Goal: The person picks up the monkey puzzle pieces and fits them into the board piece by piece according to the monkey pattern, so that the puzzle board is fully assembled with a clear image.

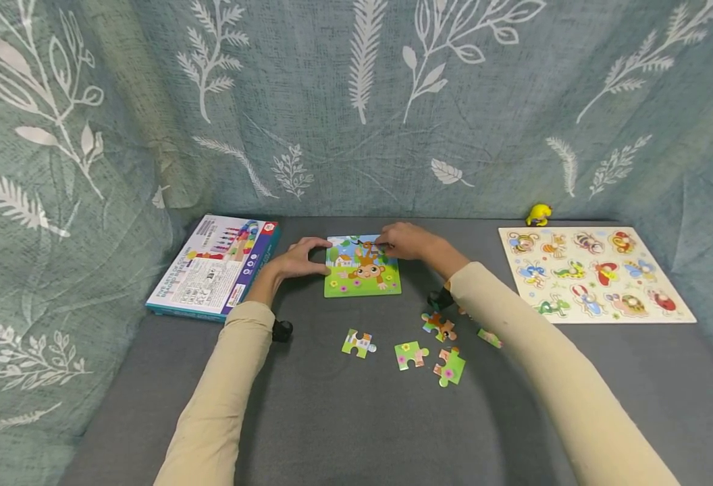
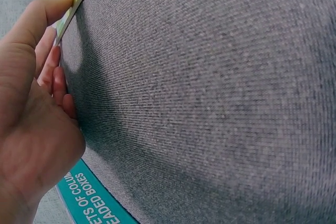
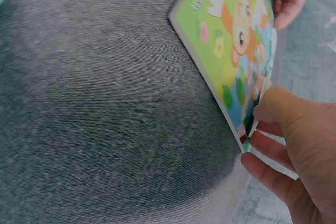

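Note:
A square jigsaw board (image 1: 356,287) with a monkey, a house and flowers printed on it lies toward the back of the table. My left hand (image 1: 302,258) holds its left side, the thumb (image 2: 60,9) on the edge and the other fingers by the far corner. At the far right corner, my right hand (image 1: 410,241) pinches a puzzle piece (image 3: 253,127) between thumb and fingers, its edge raised off the board. Most of that piece is hidden by the fingers. Nearer me lie loose pieces, among them one with a house (image 1: 356,343) and one with flowers (image 1: 410,356).
More loose pieces, one brown (image 1: 439,327) and one green (image 1: 450,368), lie below the right wrist. A flat teal-edged box (image 1: 210,270) is at the left. To the right are a wooden insect puzzle (image 1: 593,273) and a small yellow toy (image 1: 539,214). A patterned curtain (image 1: 332,135) hangs behind.

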### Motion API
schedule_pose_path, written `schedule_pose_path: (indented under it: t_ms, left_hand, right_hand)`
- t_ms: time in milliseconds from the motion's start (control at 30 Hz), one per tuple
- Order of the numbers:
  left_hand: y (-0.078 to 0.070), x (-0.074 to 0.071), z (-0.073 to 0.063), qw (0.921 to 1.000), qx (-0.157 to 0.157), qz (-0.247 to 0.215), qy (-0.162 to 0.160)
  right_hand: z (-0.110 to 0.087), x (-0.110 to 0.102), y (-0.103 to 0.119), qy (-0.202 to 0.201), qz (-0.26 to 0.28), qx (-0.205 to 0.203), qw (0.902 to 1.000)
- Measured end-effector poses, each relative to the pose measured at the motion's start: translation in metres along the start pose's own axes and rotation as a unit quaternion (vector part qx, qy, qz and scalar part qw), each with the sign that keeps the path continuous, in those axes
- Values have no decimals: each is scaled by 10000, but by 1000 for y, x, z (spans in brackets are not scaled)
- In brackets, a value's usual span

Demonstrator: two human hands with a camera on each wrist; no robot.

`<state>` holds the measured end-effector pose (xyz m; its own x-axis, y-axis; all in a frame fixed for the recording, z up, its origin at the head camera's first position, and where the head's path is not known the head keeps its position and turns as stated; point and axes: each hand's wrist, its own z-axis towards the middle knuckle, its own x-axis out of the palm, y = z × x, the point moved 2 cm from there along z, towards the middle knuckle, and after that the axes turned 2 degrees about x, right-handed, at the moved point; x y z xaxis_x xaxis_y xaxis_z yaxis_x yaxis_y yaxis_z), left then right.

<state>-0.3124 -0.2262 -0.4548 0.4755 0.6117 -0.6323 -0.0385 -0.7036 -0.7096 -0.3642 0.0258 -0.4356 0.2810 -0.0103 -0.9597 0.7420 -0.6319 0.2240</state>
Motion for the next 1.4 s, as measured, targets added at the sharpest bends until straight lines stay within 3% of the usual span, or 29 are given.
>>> schedule_pose_path:
  t_ms: [333, 633, 1400]
  left_hand:
    - [2, 0, 3, 10000, 36, 46, 6]
    - [1, 3, 2, 9999, 77, 84, -49]
    - [-1, 2, -1, 10000, 0, -11, 3]
  right_hand:
    - [-2, -4, 10, 447, -351, 339, 9978]
    - [1, 2, 12, 348, -530, 427, 9971]
    - [8, -3, 16, 777, -731, 606, 9924]
